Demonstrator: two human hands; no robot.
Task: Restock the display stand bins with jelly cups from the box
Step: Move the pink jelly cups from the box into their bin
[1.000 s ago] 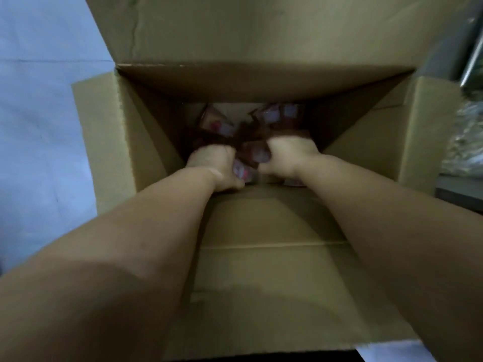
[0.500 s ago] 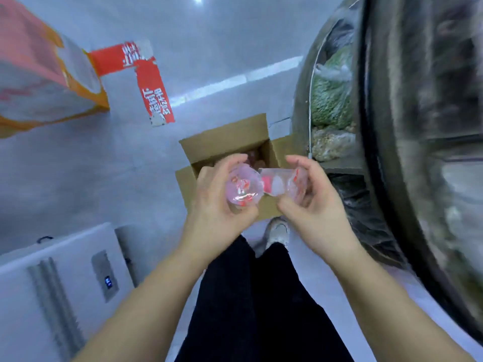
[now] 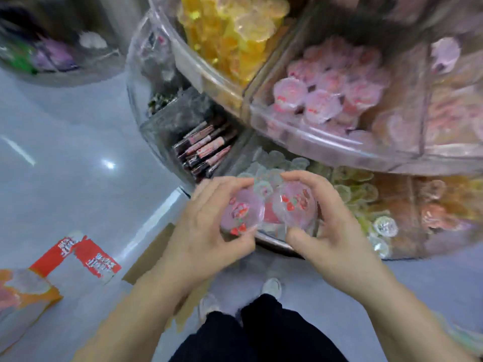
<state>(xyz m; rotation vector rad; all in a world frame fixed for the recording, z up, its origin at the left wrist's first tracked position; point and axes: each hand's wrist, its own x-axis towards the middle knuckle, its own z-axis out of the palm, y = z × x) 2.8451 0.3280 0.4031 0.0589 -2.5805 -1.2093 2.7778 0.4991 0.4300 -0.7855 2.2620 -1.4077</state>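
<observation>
Head view: both hands, left hand (image 3: 209,231) and right hand (image 3: 332,231), now lifted from the box, fingers curled around pink jelly cups (image 3: 241,212), with the matching pink bin (image 3: 308,131) above the fingertips.

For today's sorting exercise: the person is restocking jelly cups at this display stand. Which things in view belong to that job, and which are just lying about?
Belongs to the job:
left hand gripping a pink jelly cup
right hand gripping another jelly cup
upper bin of pink cups
cardboard box on the floor

Just lying about:
yellow sweets bin
dark stick packets
red-and-white carton
</observation>
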